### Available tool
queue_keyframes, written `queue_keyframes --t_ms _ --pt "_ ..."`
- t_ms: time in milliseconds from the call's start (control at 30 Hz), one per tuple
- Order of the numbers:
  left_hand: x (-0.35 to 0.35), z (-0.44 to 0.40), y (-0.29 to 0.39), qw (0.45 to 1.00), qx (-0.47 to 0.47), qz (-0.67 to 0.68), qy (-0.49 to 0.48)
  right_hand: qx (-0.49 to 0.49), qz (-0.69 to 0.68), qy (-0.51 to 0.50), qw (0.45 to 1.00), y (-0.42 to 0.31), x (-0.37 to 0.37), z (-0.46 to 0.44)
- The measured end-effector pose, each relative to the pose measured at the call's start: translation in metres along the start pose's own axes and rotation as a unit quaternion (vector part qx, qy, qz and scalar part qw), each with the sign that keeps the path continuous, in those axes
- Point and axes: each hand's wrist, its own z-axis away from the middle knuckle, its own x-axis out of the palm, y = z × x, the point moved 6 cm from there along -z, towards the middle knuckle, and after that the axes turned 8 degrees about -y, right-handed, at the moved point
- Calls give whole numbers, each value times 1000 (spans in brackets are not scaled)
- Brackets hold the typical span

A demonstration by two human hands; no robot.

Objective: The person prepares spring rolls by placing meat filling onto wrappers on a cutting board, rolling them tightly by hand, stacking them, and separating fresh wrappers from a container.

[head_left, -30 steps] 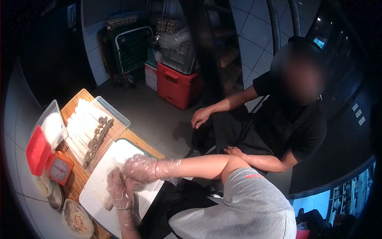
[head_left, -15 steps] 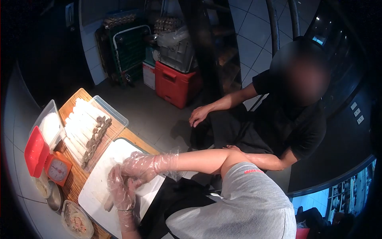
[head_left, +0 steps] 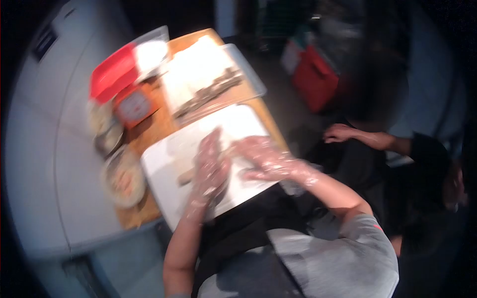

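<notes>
My left hand (head_left: pixel 211 166), in a clear plastic glove, lies over a white cutting board (head_left: pixel 164 156) with its fingers stretched out. Close to its left side is a short pale greyish piece (head_left: pixel 186 177), blurred and partly covered. My right hand (head_left: pixel 263 156), gloved the same way, reaches in from the right with fingers extended, their tips near the left hand. A thin pale sheet seems to lie on the board about the hands, though blur hides its edges. Neither hand visibly grips anything.
Beyond the board, a clear tray (head_left: pixel 256 82) holds several white rolls with brownish ends (head_left: pixel 211 92). To the left stand an orange scale (head_left: pixel 135 107), a red pan (head_left: pixel 113 72), a metal bowl (head_left: pixel 110 141) and a bowl of pinkish filling (head_left: pixel 124 181). A seated person's hand (head_left: pixel 339 133) is at right.
The view has swung, so the board sits nearer the middle. My hands, close together over the board before, are now more apart with straighter fingers.
</notes>
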Motion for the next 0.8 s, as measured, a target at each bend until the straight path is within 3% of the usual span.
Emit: queue_keyframes --t_ms 100,200,267,367,467,567,700,800 --pt "-12 7 -14 979 -67 180 72 0 -9 -17 1000 -8 -11 -2" --pt "-21 15 -19 981 -88 146 90 -9 -4 -6 1000 -5 -11 -3" --pt "-16 18 -9 992 -78 85 46 -7 9 5 1000 -6 -12 1" --pt "-3 9 16 1000 -8 14 -4 -4 0 11 1000 1 -13 5" --pt "23 9 18 995 82 -48 -32 40 -93 -30 994 9 -23 2" --pt "30 11 17 989 66 -114 -67 52 -204 -65 975 34 -29 -2" --pt "30 11 14 985 50 -154 -65 -13 -47 -109 993 48 -26 -17" --pt "33 14 14 982 41 -170 -69 -10 69 -127 989 55 -17 -29"
